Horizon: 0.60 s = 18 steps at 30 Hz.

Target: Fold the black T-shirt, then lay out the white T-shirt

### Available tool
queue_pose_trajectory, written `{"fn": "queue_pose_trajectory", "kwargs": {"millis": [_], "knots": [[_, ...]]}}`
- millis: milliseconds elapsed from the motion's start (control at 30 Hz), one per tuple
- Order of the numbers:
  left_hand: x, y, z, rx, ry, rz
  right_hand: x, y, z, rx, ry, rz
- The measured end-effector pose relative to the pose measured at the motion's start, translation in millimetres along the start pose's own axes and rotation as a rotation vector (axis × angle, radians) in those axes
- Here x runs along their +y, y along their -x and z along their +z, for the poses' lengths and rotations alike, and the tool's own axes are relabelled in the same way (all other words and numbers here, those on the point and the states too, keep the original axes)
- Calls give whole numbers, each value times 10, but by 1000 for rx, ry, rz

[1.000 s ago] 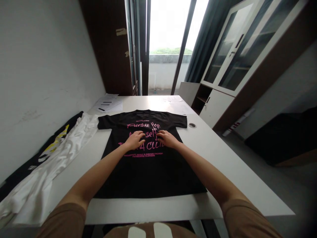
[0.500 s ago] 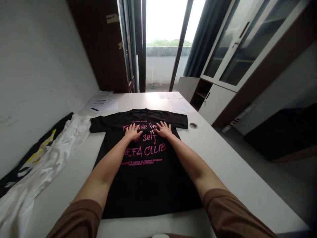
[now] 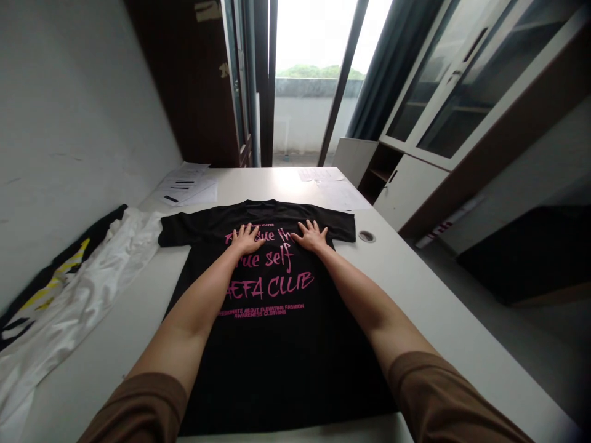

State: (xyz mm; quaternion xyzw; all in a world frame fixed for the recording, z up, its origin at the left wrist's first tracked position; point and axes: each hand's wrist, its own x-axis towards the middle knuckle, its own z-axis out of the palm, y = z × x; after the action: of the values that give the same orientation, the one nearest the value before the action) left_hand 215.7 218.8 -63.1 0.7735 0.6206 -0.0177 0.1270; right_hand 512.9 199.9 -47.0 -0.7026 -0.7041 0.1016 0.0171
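Left hand [image 3: 245,239] and right hand [image 3: 313,236] have slid toward collar [image 3: 260,203], wider apart than a second ago. Fingers spread, palms down on pink print [image 3: 290,283]. Black shirt [image 3: 286,363] flat on table [image 3: 443,326]; white garment [image 3: 101,277] left, papers [image 3: 189,183] beyond.

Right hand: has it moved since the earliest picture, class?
Yes, forward: the right hand sat lower in view than the round ring; now it is about level with it.

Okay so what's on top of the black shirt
The left hand and right hand lie on the black shirt, over its pink lettering. Some letters underneath are covered, unseen.
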Motion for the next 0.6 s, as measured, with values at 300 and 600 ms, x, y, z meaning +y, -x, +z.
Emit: {"fn": "queue_pose_trajectory", "kwargs": {"millis": [300, 600], "knots": [[16, -113, 73, 61, 14, 18, -32, -283, 17, 88, 15, 12], [32, -141, 139, 180, -3, 51, -360, -76, 222, 90, 21, -236]]}}
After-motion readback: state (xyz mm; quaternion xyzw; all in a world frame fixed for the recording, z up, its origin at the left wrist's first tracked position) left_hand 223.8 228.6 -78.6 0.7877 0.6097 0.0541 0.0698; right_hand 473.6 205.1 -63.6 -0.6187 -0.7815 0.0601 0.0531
